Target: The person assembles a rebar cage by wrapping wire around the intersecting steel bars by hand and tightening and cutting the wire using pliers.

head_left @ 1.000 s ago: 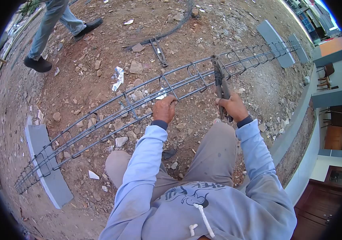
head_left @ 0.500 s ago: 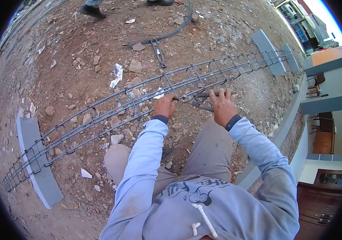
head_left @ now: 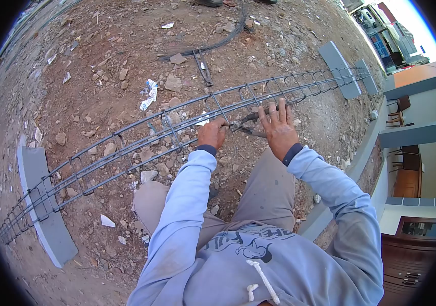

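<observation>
Resting across grey slabs [head_left: 57, 237] on the ground [head_left: 116, 30], the rebar cage [head_left: 176, 129] runs past the left slab's outer edge. The person's left hand [head_left: 212, 134] is curled closed at its near bar; what it pinches, I can't tell. Just beside those fingers sits the head of the pincers [head_left: 248, 117], the right hand [head_left: 280, 133] spread over their handles. Beyond the cage, another tool [head_left: 208, 80] lies near dark wire [head_left: 236, 33].

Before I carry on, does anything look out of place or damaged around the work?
One thing: a crumpled white-and-blue scrap lies on the dirt just beyond the steel cage; it looks like stray litter. I see no clear damage.
</observation>
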Motion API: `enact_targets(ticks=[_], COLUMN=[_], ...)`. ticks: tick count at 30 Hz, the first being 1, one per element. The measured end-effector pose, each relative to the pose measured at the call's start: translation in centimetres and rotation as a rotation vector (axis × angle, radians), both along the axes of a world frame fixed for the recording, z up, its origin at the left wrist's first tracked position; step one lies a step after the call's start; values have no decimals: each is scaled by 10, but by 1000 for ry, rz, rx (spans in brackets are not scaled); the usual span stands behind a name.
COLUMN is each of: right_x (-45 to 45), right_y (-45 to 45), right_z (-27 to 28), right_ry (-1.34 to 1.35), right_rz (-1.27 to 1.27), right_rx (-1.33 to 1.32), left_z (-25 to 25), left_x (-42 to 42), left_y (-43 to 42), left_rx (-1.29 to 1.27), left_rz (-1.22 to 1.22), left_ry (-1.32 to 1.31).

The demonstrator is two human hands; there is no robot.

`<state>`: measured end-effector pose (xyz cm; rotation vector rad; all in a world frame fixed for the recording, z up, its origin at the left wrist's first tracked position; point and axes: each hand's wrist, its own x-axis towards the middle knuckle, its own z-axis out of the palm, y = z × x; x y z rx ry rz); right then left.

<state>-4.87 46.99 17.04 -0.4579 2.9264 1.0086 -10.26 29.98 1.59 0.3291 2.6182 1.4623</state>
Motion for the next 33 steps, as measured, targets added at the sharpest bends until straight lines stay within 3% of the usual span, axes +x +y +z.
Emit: enact_targets(ticks=[13, 24, 27, 33], right_x=[8, 16, 13, 11], right_y=[-28, -72, -89, -116], right_z=[7, 5, 8, 9], right_ry=[-35, -72, -89, -141], right_rz=[25, 51, 37, 81], right_rx=[31, 227, 311, 567], left_z=[-7, -18, -65, -90], left_x=[-10, -27, -44, -55], left_y=[-1, -1, 15, 22], left_rx=[5, 51, 175, 384], left_rz=[-34, -73, -97, -175], left_ry=[-113, -182, -379, -357])
